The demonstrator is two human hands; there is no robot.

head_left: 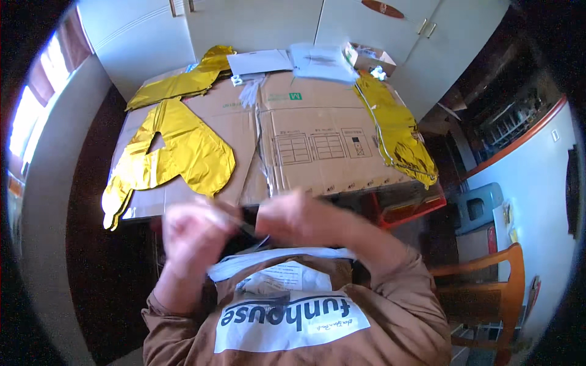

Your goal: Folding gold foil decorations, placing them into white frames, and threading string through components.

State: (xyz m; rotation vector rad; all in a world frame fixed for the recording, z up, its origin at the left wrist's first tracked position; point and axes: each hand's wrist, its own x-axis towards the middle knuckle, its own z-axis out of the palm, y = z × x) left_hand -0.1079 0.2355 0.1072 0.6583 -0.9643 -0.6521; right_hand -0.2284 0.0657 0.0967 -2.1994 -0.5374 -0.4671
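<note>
My left hand [198,229] and my right hand [290,216] are raised close together in front of my chest, just off the table's near edge. Both are smeared by motion, with their fingers curled in. A thin pale strip [235,221] runs from the left hand toward the right; what it is I cannot make out. Below them, a clear plastic bag [244,262] with a printed paper label [284,277] lies against my brown shirt. Nearest the left hand on the table is a flat gold foil balloon [204,155] with a small hole.
Flattened cardboard [323,116] covers the table. More gold foil lies at the far left [174,85] and right [390,119]. At the back are a white sheet [261,62], clear plastic bags [323,64] and a small carton [369,61]. A wooden chair [516,274] stands right.
</note>
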